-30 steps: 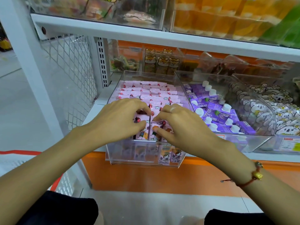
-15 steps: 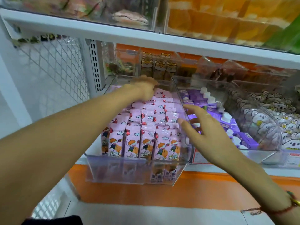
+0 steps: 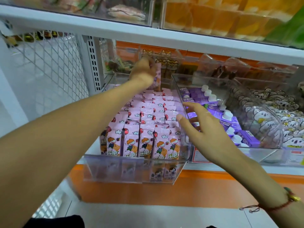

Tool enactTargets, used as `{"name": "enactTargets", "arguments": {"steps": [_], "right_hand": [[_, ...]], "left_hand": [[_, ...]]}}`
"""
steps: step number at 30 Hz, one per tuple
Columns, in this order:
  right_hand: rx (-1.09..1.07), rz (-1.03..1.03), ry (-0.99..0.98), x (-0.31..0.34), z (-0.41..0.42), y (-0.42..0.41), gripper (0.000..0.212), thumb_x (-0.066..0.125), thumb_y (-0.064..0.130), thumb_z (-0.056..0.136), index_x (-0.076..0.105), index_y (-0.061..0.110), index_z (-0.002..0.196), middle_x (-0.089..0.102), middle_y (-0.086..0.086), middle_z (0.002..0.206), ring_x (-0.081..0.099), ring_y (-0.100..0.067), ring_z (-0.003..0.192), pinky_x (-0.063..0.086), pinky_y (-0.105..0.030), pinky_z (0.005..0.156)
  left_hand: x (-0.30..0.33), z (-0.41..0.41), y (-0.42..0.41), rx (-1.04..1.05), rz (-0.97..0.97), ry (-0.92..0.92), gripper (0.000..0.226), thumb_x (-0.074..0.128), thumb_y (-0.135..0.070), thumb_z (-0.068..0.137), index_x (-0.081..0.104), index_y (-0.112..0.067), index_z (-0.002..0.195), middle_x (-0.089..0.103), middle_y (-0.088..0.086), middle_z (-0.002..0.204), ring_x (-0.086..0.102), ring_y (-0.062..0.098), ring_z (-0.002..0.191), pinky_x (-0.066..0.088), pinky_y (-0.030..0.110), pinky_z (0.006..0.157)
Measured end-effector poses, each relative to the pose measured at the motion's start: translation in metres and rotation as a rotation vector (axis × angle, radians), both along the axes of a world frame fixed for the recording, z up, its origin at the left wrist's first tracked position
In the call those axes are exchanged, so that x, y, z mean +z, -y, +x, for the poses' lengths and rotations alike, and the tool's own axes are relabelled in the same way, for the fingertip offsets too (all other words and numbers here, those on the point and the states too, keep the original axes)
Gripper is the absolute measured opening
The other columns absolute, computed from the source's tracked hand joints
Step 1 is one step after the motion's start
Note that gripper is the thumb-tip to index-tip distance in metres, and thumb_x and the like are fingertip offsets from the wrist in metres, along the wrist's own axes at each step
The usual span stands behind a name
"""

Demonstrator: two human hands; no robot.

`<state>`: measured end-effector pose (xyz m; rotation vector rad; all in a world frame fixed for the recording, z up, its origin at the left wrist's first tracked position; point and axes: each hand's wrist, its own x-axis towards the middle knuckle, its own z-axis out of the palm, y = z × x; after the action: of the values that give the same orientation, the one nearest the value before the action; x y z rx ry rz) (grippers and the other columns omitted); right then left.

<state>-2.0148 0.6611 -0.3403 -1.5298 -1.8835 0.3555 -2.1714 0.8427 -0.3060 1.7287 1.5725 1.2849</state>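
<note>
Setting: shop shelving, white shelf [image 3: 246,170] with an orange front strip, carrying clear bins side by side.

Left hand [image 3: 144,71]: reaching to the 12 o'clock end of the clear bin [image 3: 131,168], fingers curled round the top of one pink packet [image 3: 157,78], which stands upright and raised above the rows behind it. The grip is partly blurred.

Right hand [image 3: 202,124]: wide, fingers spread and straight, holding nothing. It hovers at the bin's 3 o'clock wall, thumb on the pink side and fingers over the neighbouring bin. Whether it touches the wall cannot be told. A red cord bracelet [image 3: 289,199] sits on the wrist.

Pink packets [image 3: 148,132]: upright in rows that fill the clear bin from its 6 o'clock wall back towards 12 o'clock, cartoon figure facing forward.

Purple cartons [image 3: 230,122]: in the next bin at 3 o'clock, white caps showing.

Koala-print packets [image 3: 271,119]: further to 3 o'clock, in a third bin.

Cat-print packets [image 3: 166,58]: at 12 o'clock, behind the pink bin.

Wire mesh panel [image 3: 49,66]: at 9 o'clock, closing the shelf end.

Upper shelf [image 3: 148,28]: overhead, bearing orange jelly cups [image 3: 213,18].
</note>
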Motion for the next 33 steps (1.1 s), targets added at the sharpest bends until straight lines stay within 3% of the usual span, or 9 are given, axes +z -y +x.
{"name": "enactTargets", "arguments": {"steps": [3,6,8,13,18,22,26,29,33], "right_hand": [[-0.013,0.001,0.023,0.004,0.0,0.0,0.055,0.036,0.061,0.086,0.043,0.031,0.132,0.055,0.006,0.127,0.057,-0.014,0.102,0.049,-0.042,0.088],[-0.027,0.101,0.014,0.013,-0.004,0.002,0.046,0.043,0.045,0.094,0.047,0.021,0.133,0.052,0.002,0.132,0.048,-0.015,0.121,0.04,-0.035,0.101],[-0.005,0.192,-0.034,0.023,-0.012,0.008,0.04,0.047,0.039,0.096,0.049,0.02,0.131,0.054,0.004,0.128,0.048,-0.013,0.121,0.036,-0.026,0.099],[0.189,0.053,-0.16,0.037,-0.041,0.027,0.046,0.043,0.047,0.096,0.04,0.03,0.139,0.049,0.009,0.131,0.045,-0.008,0.121,0.038,-0.029,0.1],[0.238,0.017,-0.114,0.04,-0.055,0.031,0.034,0.048,0.025,0.097,0.05,0.022,0.131,0.05,-0.002,0.111,0.05,-0.018,0.103,0.044,-0.04,0.093],[0.189,-0.034,-0.419,0.042,-0.055,0.028,0.016,0.054,0.023,0.095,0.057,0.019,0.11,0.061,-0.002,0.103,0.061,-0.015,0.094,0.052,-0.022,0.076],[0.102,-0.059,-0.747,0.042,-0.054,0.025,0.017,0.068,0.024,0.085,0.063,0.014,0.097,0.068,0.006,0.085,0.065,-0.006,0.079,0.056,-0.024,0.074],[0.095,-0.021,-0.796,0.039,-0.056,0.028,0.023,0.073,0.024,0.08,0.059,0.011,0.093,0.067,0.002,0.085,0.066,-0.004,0.078,0.053,-0.018,0.067],[0.208,-0.009,-0.766,0.04,-0.057,0.031,0.025,0.061,0.017,0.09,0.054,0.006,0.112,0.069,0.002,0.1,0.066,-0.002,0.091,0.052,-0.016,0.077]], "left_hand": [[0.011,-0.005,0.03,-0.007,-0.005,0.554,0.012,0.044,-0.008,0.098,0.044,-0.011,0.087,0.052,0.011,0.103,0.054,0.017,0.088,0.05,0.026,0.074],[0.012,-0.015,0.077,0.075,0.081,0.596,0.01,0.044,-0.015,0.101,0.046,-0.015,0.091,0.061,0.008,0.102,0.061,0.02,0.096,0.054,0.036,0.088],[0.012,-0.024,0.111,0.038,0.088,0.628,0.005,0.043,-0.018,0.102,0.045,-0.014,0.104,0.064,0.015,0.11,0.064,0.025,0.102,0.055,0.032,0.086],[0.01,-0.033,0.183,-0.101,0.067,0.646,0.02,0.053,-0.024,0.098,0.055,-0.01,0.112,0.069,0.008,0.106,0.069,0.018,0.095,0.058,0.026,0.075],[0.004,-0.038,0.21,-0.206,0.121,0.595,0.015,0.056,-0.021,0.096,0.061,-0.017,0.109,0.071,-0.006,0.099,0.067,0.003,0.094,0.054,0.025,0.087],[-0.002,-0.041,0.209,-0.233,0.223,0.5,0.021,0.051,-0.016,0.098,0.056,-0.021,0.118,0.061,-0.008,0.121,0.058,0.004,0.113,0.049,0.037,0.099],[-0.01,-0.038,0.211,-0.324,0.277,0.215,0.028,0.056,-0.019,0.088,0.056,-0.024,0.116,0.058,-0.009,0.117,0.055,0.001,0.11,0.048,0.024,0.091],[-0.018,-0.036,0.209,-0.303,0.355,0.077,0.041,0.07,-0.023,0.081,0.053,-0.026,0.117,0.058,-0.008,0.116,0.058,0.001,0.105,0.05,0.027,0.088],[-0.019,-0.042,0.199,-0.305,0.346,0.185,0.033,0.068,-0.02,0.088,0.052,-0.022,0.117,0.061,-0.012,0.116,0.06,0.003,0.108,0.052,0.029,0.091]]}}
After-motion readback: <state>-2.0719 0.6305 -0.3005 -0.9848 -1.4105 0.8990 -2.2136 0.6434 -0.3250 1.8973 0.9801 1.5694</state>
